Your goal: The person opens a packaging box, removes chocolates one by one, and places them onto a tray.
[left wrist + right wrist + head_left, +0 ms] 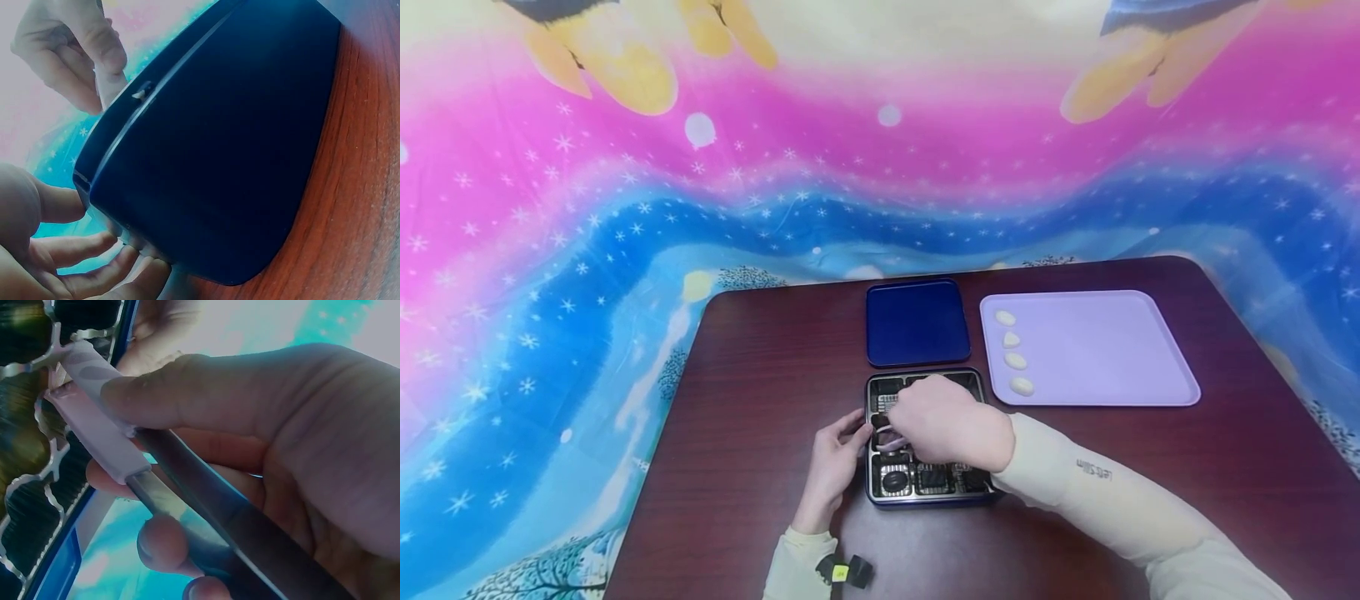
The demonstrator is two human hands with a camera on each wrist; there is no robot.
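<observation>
My right hand (936,421) grips metal tongs with pale pink tips (103,431), reaching over an open dark blue tin (925,502). The tips are at the left compartments of its divided insert. Whether anything sits between them, I cannot tell. Along the front row of the tin lie dark pieces (895,481) in ridged compartments; my right hand and wrist cover much of the rest. At the tin's left side, my left hand (831,462) holds the wall, thumb near the rim and the other fingers against the side, as the left wrist view shows.
A flat dark blue lid (917,321) lies just behind the tin. To the right stands a lilac tray (1097,350) with several white oval pieces (1015,361) in a column near its left edge. Everything rests on a dark red-brown table (760,375) before a patterned cloth.
</observation>
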